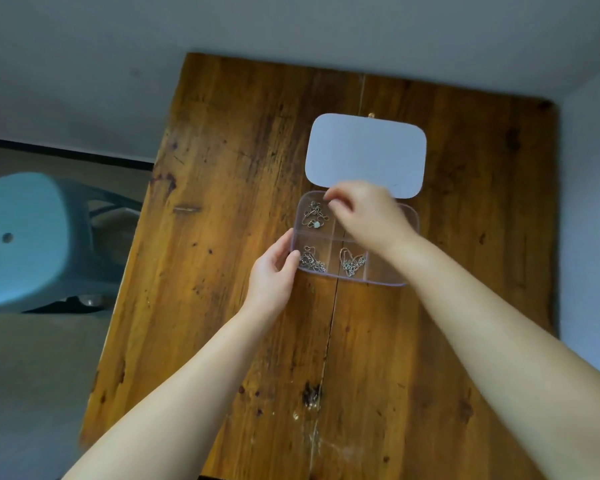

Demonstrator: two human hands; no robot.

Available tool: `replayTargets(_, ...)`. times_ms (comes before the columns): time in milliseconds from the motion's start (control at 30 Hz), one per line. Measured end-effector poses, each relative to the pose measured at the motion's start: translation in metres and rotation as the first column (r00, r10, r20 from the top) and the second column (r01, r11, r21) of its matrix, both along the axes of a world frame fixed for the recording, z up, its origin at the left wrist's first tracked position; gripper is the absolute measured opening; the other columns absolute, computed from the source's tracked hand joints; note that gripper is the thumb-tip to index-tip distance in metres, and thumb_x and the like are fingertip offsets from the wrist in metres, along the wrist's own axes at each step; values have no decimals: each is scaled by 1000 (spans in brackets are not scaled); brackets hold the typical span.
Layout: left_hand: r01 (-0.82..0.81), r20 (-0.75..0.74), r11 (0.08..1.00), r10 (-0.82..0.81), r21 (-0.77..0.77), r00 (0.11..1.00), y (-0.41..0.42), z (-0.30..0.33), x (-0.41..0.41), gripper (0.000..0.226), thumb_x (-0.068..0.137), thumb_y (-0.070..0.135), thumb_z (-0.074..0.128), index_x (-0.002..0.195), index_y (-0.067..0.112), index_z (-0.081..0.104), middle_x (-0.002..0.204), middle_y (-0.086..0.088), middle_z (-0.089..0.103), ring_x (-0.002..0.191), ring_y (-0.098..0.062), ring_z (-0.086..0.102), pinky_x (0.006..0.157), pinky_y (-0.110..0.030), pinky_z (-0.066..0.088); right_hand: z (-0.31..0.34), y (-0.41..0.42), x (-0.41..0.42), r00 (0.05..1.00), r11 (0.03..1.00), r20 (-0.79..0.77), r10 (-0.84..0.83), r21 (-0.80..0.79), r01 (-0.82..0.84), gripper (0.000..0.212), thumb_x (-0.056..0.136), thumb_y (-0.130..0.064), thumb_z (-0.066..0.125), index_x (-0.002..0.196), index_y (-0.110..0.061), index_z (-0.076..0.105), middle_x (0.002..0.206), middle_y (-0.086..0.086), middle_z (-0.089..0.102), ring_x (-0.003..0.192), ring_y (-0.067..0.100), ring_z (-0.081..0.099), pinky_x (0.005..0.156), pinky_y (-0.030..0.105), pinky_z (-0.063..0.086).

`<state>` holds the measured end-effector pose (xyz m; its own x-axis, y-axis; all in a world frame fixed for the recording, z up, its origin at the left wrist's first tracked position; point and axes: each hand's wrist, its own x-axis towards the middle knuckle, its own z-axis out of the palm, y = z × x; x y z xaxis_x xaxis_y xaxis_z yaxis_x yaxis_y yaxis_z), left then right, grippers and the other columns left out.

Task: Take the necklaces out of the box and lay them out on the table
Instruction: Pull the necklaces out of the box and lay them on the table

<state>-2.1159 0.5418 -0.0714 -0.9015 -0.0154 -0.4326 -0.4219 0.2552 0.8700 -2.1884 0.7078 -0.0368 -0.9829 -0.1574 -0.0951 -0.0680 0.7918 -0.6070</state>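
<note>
Clear plastic box (409, 223) lies on a worn wooden table (243, 188), lid (366, 154) swung open and lying flat on the far side. Box is split into compartments.

Necklaces visible in three compartments:
- far left compartment: tangled chain with a pale bead (313, 216)
- near left compartment: bunched silver chain (311, 260)
- near middle compartment: thin chain (352, 263) lying in loose loops

Right part of the box is hidden under the right forearm; contents there cannot be told.

Left hand (274, 275) is at the box's left edge, thumb and fingers a little spread, fingertips touching the near left corner wall. It holds the box steady, not wrapped round it.

Right hand (364, 214) reaches across the box from the right, over the far compartments. Thumb and forefinger are pinched together just above the far left compartment, near the top of the bead chain. Whether a strand is caught in the pinch cannot be told; too fine and blurred.

No necklace lies on the bare table. A blue-green stool (21, 237) stands on the floor to the left of the table.
</note>
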Motion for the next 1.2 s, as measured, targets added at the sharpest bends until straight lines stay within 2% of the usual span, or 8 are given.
replayTargets(133,43,-3,999,-43,1,999,-5,-7,0,38,97,19,46,134,30,47,128,16,56,118,1,50,101,-28,42,-17,-35,-10,960,870,182,213,411,-271,27,94,-27,53,117,-15,60,117,9,65,108,32,61,78,38,48)
replayTargets(367,121,9,992,-121,22,993,-14,-12,-5,43,96,20,48,138,23,42,139,9,49,126,-3,43,108,-32,36,-20,-55,-26,937,722,307,169,609,-329,19,91,-19,57,108,-15,63,104,7,67,97,31,63,65,32,39)
replayTargets(467,184,14,983,-184,3,983,-19,-16,-9,45,96,22,49,140,24,41,140,8,49,128,-6,43,109,-37,36,-19,-55,-27,925,729,355,136,596,-336,19,92,-16,55,110,-15,63,105,8,66,99,31,62,66,33,41)
replayTargets(633,261,13,965,-260,-23,965,-22,-16,-13,45,95,26,49,140,27,40,141,7,48,129,-8,42,108,-40,37,-14,-52,-23,911,851,408,66,453,-264,12,92,-16,52,98,-22,60,102,4,66,91,25,60,69,34,46)
replayTargets(733,275,12,961,-275,-29,961,-22,-17,-15,45,95,27,49,139,27,39,141,7,48,129,-8,41,108,-41,37,-14,-53,-19,920,893,391,29,403,-199,15,92,-20,54,104,-21,62,105,4,67,95,25,62,81,41,53)
replayTargets(1000,267,11,963,-267,-49,964,-21,-17,-14,46,96,26,49,141,25,37,143,5,46,130,-9,40,108,-34,35,-12,-59,-27,818,897,576,4,359,-257,22,96,-13,47,113,-12,61,106,9,64,96,26,62,88,41,53)
replayTargets(1100,262,6,963,-263,-68,965,-19,-18,-13,47,96,26,49,141,25,37,143,5,45,131,-9,39,107,-33,34,-15,-54,-23,814,912,580,31,316,-260,23,97,-16,44,114,-13,60,107,9,64,93,25,61,83,39,53)
replayTargets(1200,259,7,962,-259,-82,966,-19,-19,-13,47,96,28,49,141,25,37,143,6,45,131,-9,39,108,-34,34,-17,-48,-16,837,938,541,83,240,-248,25,96,-25,49,118,-16,59,113,6,63,99,24,61,90,43,52)
